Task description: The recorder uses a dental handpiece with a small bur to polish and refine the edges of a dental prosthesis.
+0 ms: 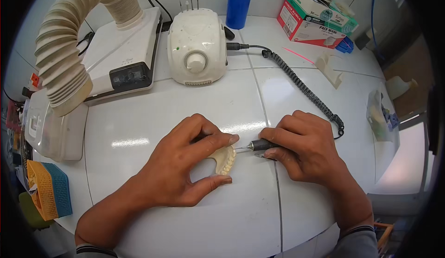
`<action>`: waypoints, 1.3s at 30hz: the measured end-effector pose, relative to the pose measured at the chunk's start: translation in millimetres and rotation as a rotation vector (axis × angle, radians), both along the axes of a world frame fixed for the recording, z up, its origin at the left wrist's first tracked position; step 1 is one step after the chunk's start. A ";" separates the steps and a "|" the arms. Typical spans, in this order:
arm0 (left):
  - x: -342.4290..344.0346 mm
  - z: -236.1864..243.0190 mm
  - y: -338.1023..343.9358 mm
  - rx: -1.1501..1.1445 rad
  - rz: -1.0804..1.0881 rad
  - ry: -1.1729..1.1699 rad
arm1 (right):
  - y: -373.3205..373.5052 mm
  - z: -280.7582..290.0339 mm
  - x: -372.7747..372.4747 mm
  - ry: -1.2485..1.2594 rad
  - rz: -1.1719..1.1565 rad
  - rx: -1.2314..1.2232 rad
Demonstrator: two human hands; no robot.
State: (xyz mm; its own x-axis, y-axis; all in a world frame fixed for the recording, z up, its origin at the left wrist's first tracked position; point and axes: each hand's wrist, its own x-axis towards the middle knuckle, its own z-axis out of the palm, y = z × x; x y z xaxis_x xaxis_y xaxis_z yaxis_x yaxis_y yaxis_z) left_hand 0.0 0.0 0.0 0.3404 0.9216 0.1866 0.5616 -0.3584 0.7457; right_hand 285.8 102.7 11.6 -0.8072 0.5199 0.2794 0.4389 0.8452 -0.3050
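Observation:
My left hand (187,158) is closed around a cream-coloured dental model (223,159), an arch with a row of teeth along its right side. The thumb and fingers grip it from both ends, and the hand hides part of the arch. In my right hand (303,146) is a black rotary handpiece (263,145), held like a pen. Its thin metal bur points left and reaches the teeth near my left index finger; whether it touches them I cannot tell. A coiled black cord (303,85) runs from behind my right hand to the white control unit (197,49).
At the back left stands a white dust extractor (125,49) with a ribbed hose (67,49) arching forward. A plastic box (60,128) and yellow and blue baskets (44,188) line the left edge. A blue cylinder (238,9) and mask boxes (315,19) stand at the back.

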 end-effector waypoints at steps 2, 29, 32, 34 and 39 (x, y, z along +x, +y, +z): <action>-0.5 -0.6 0.2 0.006 -0.002 0.001 | 0.1 -1.1 -0.5 0.013 0.003 -0.006; 2.1 0.0 0.3 -0.029 -0.007 -0.052 | 1.4 3.6 3.0 0.028 0.002 -0.059; 1.7 1.6 -0.2 -0.025 -0.005 -0.040 | 0.8 4.3 2.6 0.022 0.004 -0.045; 2.2 2.0 -0.1 -0.028 -0.005 -0.040 | -0.2 3.4 2.0 0.027 -0.002 -0.038; 2.7 2.6 0.8 -0.035 -0.012 -0.050 | -2.0 0.8 0.3 0.030 -0.029 -0.016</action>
